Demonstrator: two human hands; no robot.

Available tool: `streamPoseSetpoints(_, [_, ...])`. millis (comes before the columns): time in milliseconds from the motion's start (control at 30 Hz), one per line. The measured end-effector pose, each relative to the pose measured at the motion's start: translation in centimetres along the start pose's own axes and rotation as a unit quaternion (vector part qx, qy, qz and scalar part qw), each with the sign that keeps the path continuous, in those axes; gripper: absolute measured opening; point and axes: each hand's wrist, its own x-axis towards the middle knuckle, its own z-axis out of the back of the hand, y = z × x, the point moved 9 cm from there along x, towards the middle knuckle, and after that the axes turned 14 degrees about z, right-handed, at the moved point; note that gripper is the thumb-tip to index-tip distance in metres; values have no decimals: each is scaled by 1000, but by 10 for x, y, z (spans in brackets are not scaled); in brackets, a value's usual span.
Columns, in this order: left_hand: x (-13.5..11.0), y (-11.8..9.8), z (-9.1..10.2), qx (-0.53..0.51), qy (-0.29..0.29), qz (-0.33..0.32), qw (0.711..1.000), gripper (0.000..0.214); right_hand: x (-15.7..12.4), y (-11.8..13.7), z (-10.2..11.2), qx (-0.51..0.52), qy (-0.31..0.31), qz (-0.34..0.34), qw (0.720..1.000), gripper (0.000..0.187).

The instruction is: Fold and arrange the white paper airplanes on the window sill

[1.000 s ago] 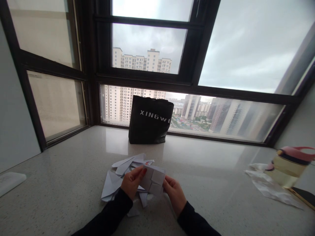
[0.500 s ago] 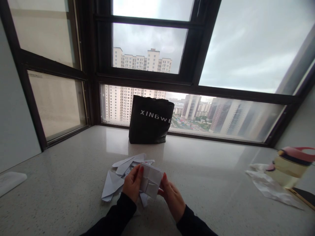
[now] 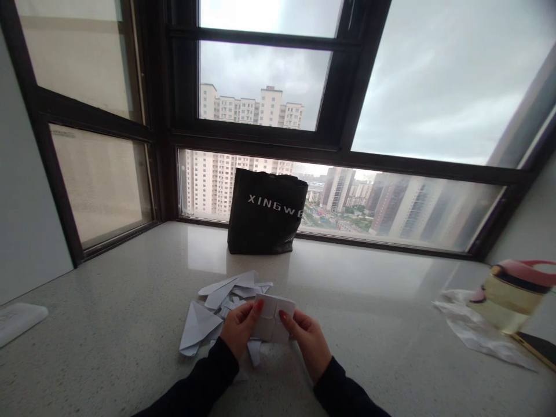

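A small folded sheet of white paper (image 3: 273, 325), crossed by crease lines, is held up between both hands. My left hand (image 3: 240, 327) pinches its left edge, thumb on the near face. At the right edge my right hand (image 3: 307, 339) grips it the same way, with the thumb on top and the fingers behind. Under and beyond the hands lies a loose pile of folded paper pieces (image 3: 198, 327) on the speckled stone sill. Part of that pile is hidden by my left hand and the held sheet.
A black bag with white lettering (image 3: 267, 226) stands against the window. To the right, a yellowish bottle with a pink lid (image 3: 515, 295) is beside crumpled tissue (image 3: 482, 339) and a dark phone-like object (image 3: 538, 347). A white object (image 3: 21, 321) lies at far left.
The folded paper has turned from a tilt to nearly level and shifted slightly right. My right thumb has moved from the paper's edge onto its face.
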Motion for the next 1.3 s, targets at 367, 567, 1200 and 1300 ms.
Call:
streamPoseSetpoints(367, [6, 8, 14, -80, -32, 44, 995, 35, 1, -7, 21, 8, -74, -3, 997, 26])
streamPoseSetpoints(567, [10, 7, 26, -100, -61, 53, 992, 43, -5, -5, 72, 15, -288, 30, 957, 33])
streamPoseSetpoints(1200, [3, -2, 28, -30, -106, -21, 994, 48, -4, 2, -9, -25, 8, 25, 999, 45])
streamPoseSetpoints(1300, [1, -4, 31, -25, -120, -25, 992, 43, -8, 3, -16, -22, 13, 11, 1000, 53])
